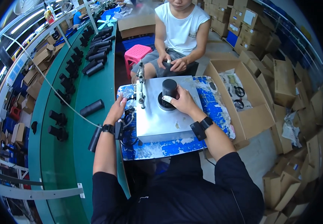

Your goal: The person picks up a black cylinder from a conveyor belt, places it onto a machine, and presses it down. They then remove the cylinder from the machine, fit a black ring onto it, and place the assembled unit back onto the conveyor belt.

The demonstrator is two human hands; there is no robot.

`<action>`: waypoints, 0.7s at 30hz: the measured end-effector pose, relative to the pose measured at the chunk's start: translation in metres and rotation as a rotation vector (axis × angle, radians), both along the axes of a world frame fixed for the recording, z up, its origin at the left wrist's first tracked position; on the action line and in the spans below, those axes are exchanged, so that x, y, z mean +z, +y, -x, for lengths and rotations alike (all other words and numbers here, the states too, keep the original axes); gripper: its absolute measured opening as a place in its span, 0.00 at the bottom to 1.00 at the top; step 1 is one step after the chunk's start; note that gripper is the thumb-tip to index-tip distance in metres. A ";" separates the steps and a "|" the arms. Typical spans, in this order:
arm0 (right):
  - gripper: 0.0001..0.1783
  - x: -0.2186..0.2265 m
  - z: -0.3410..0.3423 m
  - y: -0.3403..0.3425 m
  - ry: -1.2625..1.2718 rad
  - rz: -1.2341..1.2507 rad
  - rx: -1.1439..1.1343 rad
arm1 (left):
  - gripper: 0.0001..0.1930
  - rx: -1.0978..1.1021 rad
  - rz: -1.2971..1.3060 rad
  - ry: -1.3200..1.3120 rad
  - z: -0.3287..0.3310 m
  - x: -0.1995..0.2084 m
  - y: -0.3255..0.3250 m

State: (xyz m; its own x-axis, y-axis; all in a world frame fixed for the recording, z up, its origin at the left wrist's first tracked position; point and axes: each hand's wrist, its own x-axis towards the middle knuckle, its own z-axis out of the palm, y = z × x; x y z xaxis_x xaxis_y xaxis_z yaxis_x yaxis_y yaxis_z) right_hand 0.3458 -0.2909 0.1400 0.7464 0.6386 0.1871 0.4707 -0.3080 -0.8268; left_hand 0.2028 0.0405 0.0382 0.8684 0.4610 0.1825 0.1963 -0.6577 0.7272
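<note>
My right hand (185, 101) is closed around the lower part of a black ribbed cylinder (169, 88), its thumb wearing a white cover. The cylinder stands upright in a round black holder (165, 103) on a silver metal box (157, 125). A metal toggle clamp (141, 84) rises from the box's left side. My left hand (117, 109) is beside that left side, near a small valve with tubes (130, 114), its fingers stretched out and holding nothing visible. Both wrists carry black bands with small devices.
The box sits on a worn blue table (165, 150). At left, a green conveyor (90, 149) carries several black cylinders (92, 107). An open carton (257, 121) with black rings stands right. Opposite, a seated person (182, 30) handles a dark part beside a pink stool (137, 53).
</note>
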 end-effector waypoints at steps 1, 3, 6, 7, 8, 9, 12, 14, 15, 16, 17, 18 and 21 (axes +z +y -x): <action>0.30 -0.002 0.002 0.004 -0.001 -0.004 0.015 | 0.27 0.008 -0.013 -0.120 0.014 0.001 -0.003; 0.29 -0.021 -0.009 -0.002 -0.105 -0.068 -0.003 | 0.28 0.075 -0.063 -0.320 0.038 0.023 -0.047; 0.28 -0.025 -0.027 -0.025 -0.305 -0.105 -0.040 | 0.24 0.006 0.155 -0.399 0.107 0.058 -0.123; 0.27 -0.013 -0.034 -0.019 -0.462 -0.121 -0.024 | 0.23 -0.037 0.011 -0.449 0.136 0.057 -0.130; 0.29 0.016 -0.028 -0.015 -0.415 -0.355 0.003 | 0.22 -0.032 0.092 -0.429 0.169 0.059 -0.141; 0.32 0.048 -0.024 -0.017 -0.357 -0.586 0.023 | 0.22 -0.030 0.174 -0.409 0.191 0.062 -0.148; 0.36 0.136 0.028 -0.017 -0.110 -1.152 -0.005 | 0.25 -0.032 0.187 -0.428 0.232 0.067 -0.159; 0.26 0.131 0.068 -0.019 -0.462 -0.821 0.224 | 0.26 -0.034 0.182 -0.451 0.234 0.083 -0.166; 0.22 0.123 0.092 -0.021 -0.627 -0.650 0.341 | 0.24 -0.060 0.073 -0.632 0.223 0.091 -0.180; 0.18 0.116 0.116 -0.023 -0.792 -0.474 0.455 | 0.22 -0.087 -0.042 -0.811 0.210 0.098 -0.192; 0.17 0.092 0.144 -0.020 -0.869 -0.477 0.388 | 0.22 -0.067 -0.051 -0.811 0.200 0.099 -0.200; 0.17 0.063 0.163 -0.015 -0.945 -0.485 0.318 | 0.22 -0.166 -0.100 -0.897 0.191 0.099 -0.204; 0.21 0.028 0.182 -0.004 -1.025 -0.575 0.370 | 0.23 -0.229 -0.216 -0.943 0.195 0.097 -0.203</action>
State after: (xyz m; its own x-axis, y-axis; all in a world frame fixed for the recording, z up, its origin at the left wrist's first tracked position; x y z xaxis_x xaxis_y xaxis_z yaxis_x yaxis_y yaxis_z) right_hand 0.1639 -0.2951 0.1681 -0.1193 0.4115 0.9036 0.9631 0.2691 0.0046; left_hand 0.0077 -0.1628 0.1348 0.3889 0.1756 0.9044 -0.5488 -0.7443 0.3805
